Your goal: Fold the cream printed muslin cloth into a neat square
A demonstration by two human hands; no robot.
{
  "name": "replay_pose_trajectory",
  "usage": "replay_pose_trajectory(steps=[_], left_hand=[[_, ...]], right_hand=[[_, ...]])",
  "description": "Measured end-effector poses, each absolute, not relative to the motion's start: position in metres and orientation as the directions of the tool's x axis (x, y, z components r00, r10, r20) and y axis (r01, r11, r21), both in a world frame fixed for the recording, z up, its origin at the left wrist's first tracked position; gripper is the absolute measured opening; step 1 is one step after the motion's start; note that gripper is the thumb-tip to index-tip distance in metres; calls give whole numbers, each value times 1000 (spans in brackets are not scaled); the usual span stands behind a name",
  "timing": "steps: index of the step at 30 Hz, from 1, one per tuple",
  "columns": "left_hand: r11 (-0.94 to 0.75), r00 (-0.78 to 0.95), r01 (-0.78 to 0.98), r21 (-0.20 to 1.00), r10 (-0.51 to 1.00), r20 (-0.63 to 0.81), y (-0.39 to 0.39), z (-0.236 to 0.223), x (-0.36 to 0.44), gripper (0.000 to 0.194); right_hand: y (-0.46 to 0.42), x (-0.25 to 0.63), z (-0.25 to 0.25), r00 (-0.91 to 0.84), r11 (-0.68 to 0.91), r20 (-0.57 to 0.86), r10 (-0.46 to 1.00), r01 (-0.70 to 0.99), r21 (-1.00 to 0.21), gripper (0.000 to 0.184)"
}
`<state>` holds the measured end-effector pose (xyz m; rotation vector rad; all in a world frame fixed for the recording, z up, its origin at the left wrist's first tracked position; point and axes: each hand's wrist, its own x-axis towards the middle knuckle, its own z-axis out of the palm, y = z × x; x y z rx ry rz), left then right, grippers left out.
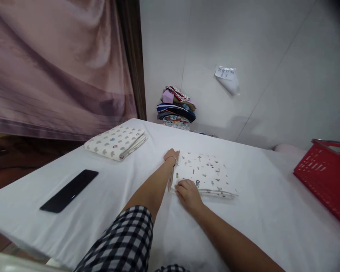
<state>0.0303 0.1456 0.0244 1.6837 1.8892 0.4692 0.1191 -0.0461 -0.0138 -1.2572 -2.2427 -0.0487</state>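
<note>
A white folded cloth (205,170) with small printed plants and figures lies flat on the white-covered table. At its far left corner is my left hand (171,154), with the fingers closed on the edge and the fingertips partly hidden. My right hand (187,191) is at the near left corner, its fingers curled over the folded layers there. Along the near side the stacked layers show as a slightly uneven edge. To the left rests another folded cloth (116,142), white with grey mushroom-like prints and a few coloured ones; neither hand touches it.
A black phone-like slab (69,191) lies on the table (124,185) at the left. At the right edge stands a red plastic basket (325,177). Beyond the table, a pile of folded fabrics (176,107) sits against the wall, and a pink curtain (59,68) hangs at the left.
</note>
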Motion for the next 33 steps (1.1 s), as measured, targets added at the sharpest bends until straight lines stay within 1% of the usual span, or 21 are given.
replay_pose_trajectory(steps=[5, 7, 9, 10, 12, 13, 14, 15, 16, 17, 19, 21, 23, 25, 27, 29, 31, 33], left_hand=[[112, -21, 824, 556, 986, -168, 152, 26, 28, 43], [104, -9, 830, 548, 985, -173, 149, 34, 25, 46], [51, 22, 836, 546, 992, -127, 139, 42, 26, 51], [-12, 61, 837, 546, 996, -72, 131, 46, 27, 53], [-246, 229, 818, 519, 968, 99, 111, 49, 31, 54], [-378, 336, 791, 482, 926, 174, 100, 47, 33, 53], [-478, 439, 766, 430, 877, 194, 90, 44, 35, 52], [-528, 503, 760, 379, 847, 173, 81, 39, 36, 52], [-537, 533, 775, 333, 839, 114, 73, 33, 35, 53], [-523, 535, 801, 290, 844, 44, 68, 27, 35, 54], [-524, 538, 821, 228, 843, -2, 65, 17, 31, 55], [-532, 542, 823, 198, 840, 2, 66, 12, 28, 56], [-539, 547, 821, 188, 837, 14, 68, 11, 26, 57], [-550, 557, 815, 182, 830, 17, 69, 12, 26, 57], [-559, 565, 810, 177, 825, 21, 69, 13, 27, 57], [-559, 564, 811, 173, 825, 26, 68, 13, 27, 59], [-553, 557, 816, 168, 830, 28, 69, 12, 28, 61], [-551, 555, 818, 167, 831, 22, 69, 10, 27, 61]], right_hand=[[-45, 119, -11, -400, 552, 471, 786, 796, -247, 16], [-46, 119, -8, -401, 555, 474, 784, 795, -245, 17], [-47, 118, -6, -400, 552, 472, 785, 799, -241, 17], [-47, 118, -5, -400, 548, 468, 788, 802, -238, 17], [-47, 117, -4, -394, 538, 463, 794, 811, -231, 18], [-47, 116, -4, -392, 534, 462, 795, 814, -228, 18], [-47, 116, -5, -390, 531, 463, 796, 817, -225, 18], [-47, 115, -6, -390, 530, 464, 795, 819, -220, 20], [-49, 115, -7, -391, 529, 464, 795, 822, -213, 21], [-51, 115, -7, -395, 530, 463, 793, 823, -204, 24], [-58, 117, -6, -412, 541, 457, 788, 818, -195, 28], [-65, 122, 1, -454, 586, 450, 769, 783, -209, 28], [-67, 132, 14, -496, 639, 456, 739, 731, -240, 24], [-63, 148, 31, -483, 648, 481, 732, 712, -270, 23], [-51, 170, 47, -387, 574, 502, 773, 764, -295, 24], [-37, 194, 57, -247, 432, 487, 838, 845, -314, 26], [-26, 218, 56, -121, 252, 386, 914, 917, -310, 34], [-20, 239, 46, 49, 10, 197, 979, 958, -287, 47]])
